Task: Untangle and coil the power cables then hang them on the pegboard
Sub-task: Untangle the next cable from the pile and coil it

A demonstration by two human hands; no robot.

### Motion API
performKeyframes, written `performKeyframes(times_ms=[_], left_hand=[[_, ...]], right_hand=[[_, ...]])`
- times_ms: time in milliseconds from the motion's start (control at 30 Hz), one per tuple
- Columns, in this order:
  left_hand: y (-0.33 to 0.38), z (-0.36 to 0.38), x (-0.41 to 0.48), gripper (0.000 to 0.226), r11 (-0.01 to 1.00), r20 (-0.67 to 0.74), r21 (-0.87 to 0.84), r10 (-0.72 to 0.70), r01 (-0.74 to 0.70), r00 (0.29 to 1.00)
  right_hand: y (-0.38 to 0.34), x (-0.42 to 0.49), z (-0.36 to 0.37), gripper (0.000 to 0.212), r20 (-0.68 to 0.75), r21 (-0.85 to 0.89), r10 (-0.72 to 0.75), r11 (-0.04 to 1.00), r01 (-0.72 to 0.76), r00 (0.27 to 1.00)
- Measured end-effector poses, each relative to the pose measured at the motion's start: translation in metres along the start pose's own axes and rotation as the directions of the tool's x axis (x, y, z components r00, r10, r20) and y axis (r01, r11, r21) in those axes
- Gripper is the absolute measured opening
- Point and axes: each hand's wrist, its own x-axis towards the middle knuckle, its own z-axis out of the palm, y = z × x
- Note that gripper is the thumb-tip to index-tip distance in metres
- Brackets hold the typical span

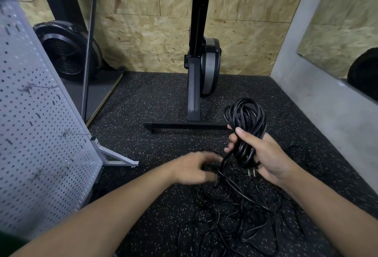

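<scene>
My right hand is closed around a coil of black power cable, with the loops standing up above my fingers and a plug end showing below the palm. My left hand, blurred by motion, grips the loose strand of the same cable just left of the coil. Below both hands a tangle of black cables lies spread on the speckled rubber floor. The grey pegboard stands at the left on a metal foot, with a few thin hooks sticking out.
An upright black exercise machine with a floor bar stands straight ahead. A black fan wheel and a pole sit behind the pegboard. A grey concrete wall runs along the right; chipboard covers the back wall.
</scene>
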Motion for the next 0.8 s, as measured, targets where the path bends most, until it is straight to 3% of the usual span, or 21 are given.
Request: performKeyframes(times_ms=[67, 233, 367, 567, 667, 800], left_hand=[[-0.003, 0.012, 0.006, 0.036, 0.999, 0.025, 0.040, 0.027, -0.028, 0.999], [-0.002, 0.012, 0.011, 0.027, 0.995, -0.122, 0.044, 0.098, -0.094, 0.988], [0.003, 0.010, 0.010, 0.036, 0.996, -0.147, -0.002, 0.092, -0.093, 0.985], [0.003, 0.014, 0.013, 0.008, 0.995, -0.124, -0.083, 0.042, -0.053, 0.991], [0.008, 0.013, 0.012, 0.023, 0.992, -0.098, -0.106, 0.051, -0.061, 0.994], [0.006, 0.008, 0.012, 0.011, 0.996, -0.051, -0.088, 0.020, -0.024, 0.998]], right_hand=[[-0.003, 0.000, -0.001, 0.035, 0.002, 0.082, -0.009, 0.997, 0.009, 1.000], [-0.005, 0.002, -0.010, 0.046, -0.064, 0.129, -0.051, 0.990, 0.059, 0.997], [-0.007, 0.002, -0.014, 0.036, -0.095, 0.122, -0.086, 0.988, 0.097, 0.992], [-0.003, -0.001, -0.001, 0.031, -0.043, 0.090, -0.047, 0.995, 0.051, 0.998], [-0.003, -0.003, 0.004, 0.021, -0.004, 0.073, -0.025, 0.997, 0.026, 1.000], [-0.009, -0.003, 0.000, 0.029, -0.036, 0.082, -0.066, 0.994, 0.068, 0.997]])
